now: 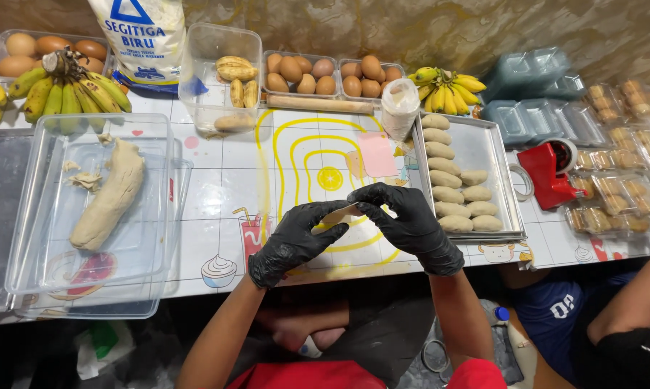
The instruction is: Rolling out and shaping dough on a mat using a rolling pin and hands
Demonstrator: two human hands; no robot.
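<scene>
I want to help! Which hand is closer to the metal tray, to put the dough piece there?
Probably the right hand: it is next to the metal tray of shaped dough pieces. The left hand is farther away, and both pinch the dough piece.

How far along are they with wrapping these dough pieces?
Done: a dozen shaped rolls lie on the metal tray. In hand: left hand and right hand fold dough together. Left: a dough log and peeled bananas.
</scene>
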